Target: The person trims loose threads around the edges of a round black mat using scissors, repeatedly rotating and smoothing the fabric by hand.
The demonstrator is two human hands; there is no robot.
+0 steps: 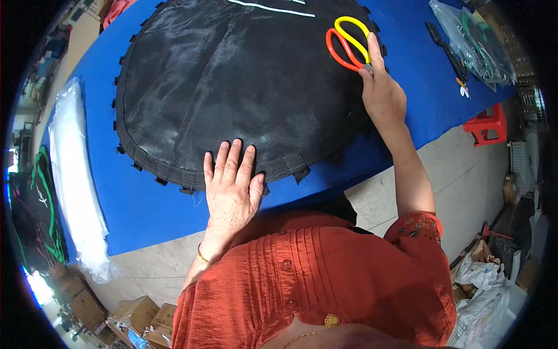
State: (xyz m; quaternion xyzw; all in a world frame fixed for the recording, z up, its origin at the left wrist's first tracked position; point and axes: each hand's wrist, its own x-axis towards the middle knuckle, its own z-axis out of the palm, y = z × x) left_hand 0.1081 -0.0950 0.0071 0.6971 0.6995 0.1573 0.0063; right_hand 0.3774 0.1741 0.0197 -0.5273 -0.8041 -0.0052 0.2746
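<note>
A large round black fabric mat [244, 87] with short loops around its hemmed edge lies on the blue table cover. My left hand [231, 189] rests flat on the mat's near edge, fingers stretched out. Loose thread hangs from the hem just left of it. At the mat's right side, my right hand [385, 96] grips a pair of scissors [347, 49] near the pivot, with one finger along the yellow handle. The other handle is red, and both point away from me. The blades are hidden under my hand.
The blue table cover [133, 215] runs beneath everything. A long stack of clear plastic bags [75, 174] lies at the left edge. Plastic-wrapped goods [476, 46] and a black tool [446, 49] lie at the right. A red stool [487, 125] and cardboard boxes [136, 317] stand on the floor.
</note>
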